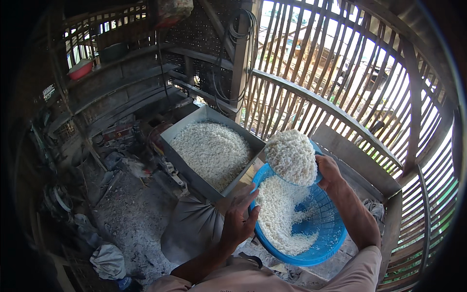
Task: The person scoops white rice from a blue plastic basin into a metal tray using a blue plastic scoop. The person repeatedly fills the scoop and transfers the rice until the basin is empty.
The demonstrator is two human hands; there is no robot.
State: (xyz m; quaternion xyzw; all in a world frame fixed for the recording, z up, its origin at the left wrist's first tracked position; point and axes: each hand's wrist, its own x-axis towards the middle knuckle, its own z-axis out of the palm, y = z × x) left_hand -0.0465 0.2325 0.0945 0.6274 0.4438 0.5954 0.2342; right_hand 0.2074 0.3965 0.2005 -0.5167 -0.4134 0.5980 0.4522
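Observation:
My right hand (pixel 329 171) is closed on the rim of a small blue bowl (pixel 316 147), heaped with white crumbly grains (pixel 292 156) that look like rice. It is held up over the far side of a large blue ribbed basin (pixel 335 228). More of the white grains lie in the basin, mostly along its left side, with bare blue plastic at the right. My left hand (pixel 238 219) is open, fingers apart, by the basin's left rim; whether it touches the rim I cannot tell. Beyond it, a grey rectangular metal hopper (pixel 188 171) holds a broad mound of the same grains.
A grey cloth or sack (pixel 189 231) hangs below the hopper. At left, a chicken (pixel 136 168) stands on the dusty floor near machine parts. A slatted wooden wall (pixel 331 97) closes the right side. A red bowl (pixel 80 69) sits on a back ledge.

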